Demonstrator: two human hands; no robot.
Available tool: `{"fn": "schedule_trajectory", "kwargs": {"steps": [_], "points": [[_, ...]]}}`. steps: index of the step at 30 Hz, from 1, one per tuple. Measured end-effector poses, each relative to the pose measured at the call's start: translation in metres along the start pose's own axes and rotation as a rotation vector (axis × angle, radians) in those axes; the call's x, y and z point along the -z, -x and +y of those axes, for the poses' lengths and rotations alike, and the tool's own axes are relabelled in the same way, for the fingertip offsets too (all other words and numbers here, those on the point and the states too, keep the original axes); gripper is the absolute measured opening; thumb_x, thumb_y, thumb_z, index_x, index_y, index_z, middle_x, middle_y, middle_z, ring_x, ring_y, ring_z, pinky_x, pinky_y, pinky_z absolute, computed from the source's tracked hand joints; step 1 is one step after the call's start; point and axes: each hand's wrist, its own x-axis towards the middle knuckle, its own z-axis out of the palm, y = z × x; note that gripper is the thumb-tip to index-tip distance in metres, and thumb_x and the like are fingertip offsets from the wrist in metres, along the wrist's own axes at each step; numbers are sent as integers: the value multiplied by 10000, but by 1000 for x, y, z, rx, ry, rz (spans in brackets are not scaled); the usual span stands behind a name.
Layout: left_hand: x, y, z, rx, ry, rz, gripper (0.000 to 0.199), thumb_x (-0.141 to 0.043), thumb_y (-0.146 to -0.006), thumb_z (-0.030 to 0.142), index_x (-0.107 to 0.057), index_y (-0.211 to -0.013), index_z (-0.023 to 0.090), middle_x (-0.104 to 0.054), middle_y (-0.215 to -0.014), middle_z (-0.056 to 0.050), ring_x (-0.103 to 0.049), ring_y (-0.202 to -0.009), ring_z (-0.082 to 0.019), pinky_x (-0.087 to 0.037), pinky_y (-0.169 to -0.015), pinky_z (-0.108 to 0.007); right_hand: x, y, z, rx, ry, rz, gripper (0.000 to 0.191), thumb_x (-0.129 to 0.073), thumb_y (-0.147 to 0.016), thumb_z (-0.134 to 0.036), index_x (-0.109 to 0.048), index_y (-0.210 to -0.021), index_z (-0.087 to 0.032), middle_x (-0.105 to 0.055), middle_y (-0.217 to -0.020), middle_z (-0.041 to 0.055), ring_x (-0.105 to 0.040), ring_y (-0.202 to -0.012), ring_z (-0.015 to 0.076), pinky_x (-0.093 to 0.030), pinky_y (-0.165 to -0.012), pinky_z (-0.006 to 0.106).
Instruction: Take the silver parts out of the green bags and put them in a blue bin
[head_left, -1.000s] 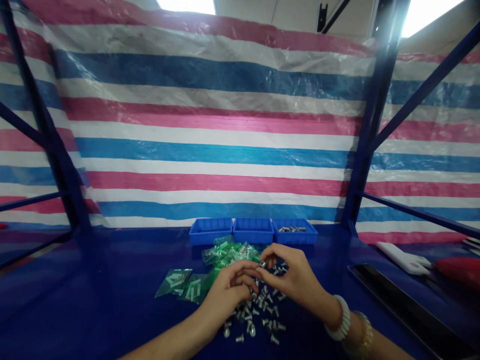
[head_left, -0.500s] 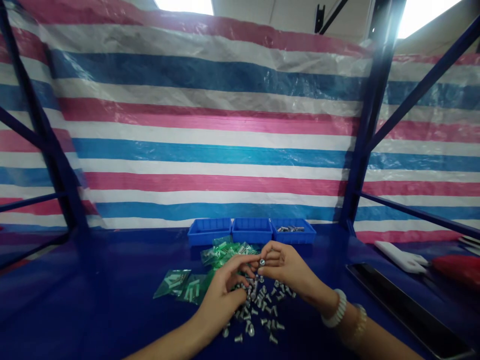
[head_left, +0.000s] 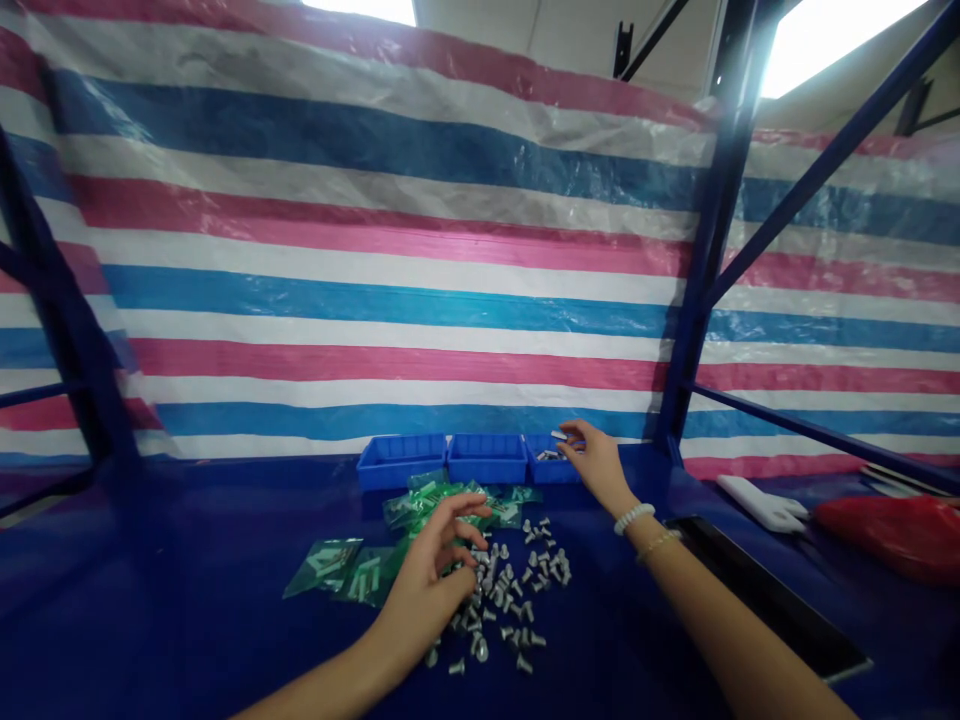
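Observation:
Over the right-hand blue bin, which has small metal pieces in it, my right hand pinches a small silver metal piece. My left hand hovers with fingers apart and nothing between them, beside a loose pile of silver screws on the blue table. Behind and left of it are green-tinted plastic bags of small parts. Two flatter bags lie further left, holding pale pieces.
Two more blue bins stand in the row to the left. On the right lie a black flat panel, a white object and a red bag. Blue frame posts rise before a striped sheet.
My right hand has moved away from my left hand, back to the right-hand bin, with a small piece in its fingers. The left hand stays near the screws. The view has shifted slightly.

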Motion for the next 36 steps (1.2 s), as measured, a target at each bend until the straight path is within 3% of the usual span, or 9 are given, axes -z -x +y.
{"fn": "schedule_trajectory", "kwargs": {"steps": [3, 6, 9, 11, 14, 23, 31, 36], "points": [[2, -2, -2, -19, 9, 28, 552, -467, -590, 103, -488, -1129, 217, -528, -1128, -87, -535, -852, -191, -422, -686, -316, 0, 3, 5, 22, 84, -44, 224, -563, -758, -104, -634, -969, -128, -689, -925, 116, -647, -861, 241, -476, -812, 421], [4, -3, -2, -34, -2, 98, 512, -474, -607, 99, -490, -1108, 205, -542, -1097, -79, -536, -836, -180, -422, -701, -313, -6, 22, -13, 90, 100, -162, 232, -525, -772, -63, -662, -947, -130, -702, -868, 88, -644, -820, 213, -462, -808, 376], [4, -3, 1, -29, -15, 173, 462, -480, -613, 102, -509, -1065, 194, -560, -1058, -71, -540, -822, -175, -418, -691, -300, -16, 49, -47, 219, 61, -367, 176, -598, -721, -53, -694, -796, -181, -700, -740, 9, -626, -759, 172, -454, -742, 281], [3, -3, 4, -19, -18, 208, 436, -487, -613, 104, -520, -1039, 193, -572, -1024, -61, -548, -816, -173, -416, -690, -291, -22, 64, -66, 361, 42, -577, 124, -628, -736, -84, -691, -752, -189, -694, -728, -1, -605, -767, 166, -432, -733, 268], [2, -2, 7, -10, -18, 226, 418, -496, -612, 101, -530, -1018, 192, -580, -989, -51, -551, -808, -169, -417, -700, -289, -27, 78, -80, 437, 61, -697, 145, -628, -728, -59, -688, -731, -192, -681, -737, -3, -577, -766, 158, -413, -752, 268], [0, 0, 5, 9, -35, 186, 400, -494, -631, 117, -530, -1021, 195, -569, -1011, -57, -544, -808, -172, -404, -688, -296, -26, 78, -75, 418, 198, -681, 123, -607, -784, -116, -697, -772, -198, -638, -784, 26, -532, -833, 188, -375, -751, 298], [0, 0, 4, 22, -49, 181, 374, -501, -646, 123, -537, -1012, 192, -559, -1014, -62, -536, -825, -182, -398, -683, -303, -31, 80, -72, 393, 264, -691, 268, -551, -820, -68, -714, -941, -244, -603, -875, 38, -524, -859, 185, -381, -739, 287], [0, 0, 3, 39, -56, 182, 389, -494, -626, 111, -546, -1003, 193, -569, -1025, -62, -546, -838, -186, -403, -681, -294, -29, 82, -77, 377, 332, -654, 196, -578, -812, -122, -720, -893, -231, -582, -893, 53, -510, -860, 203, -373, -719, 303]]}}
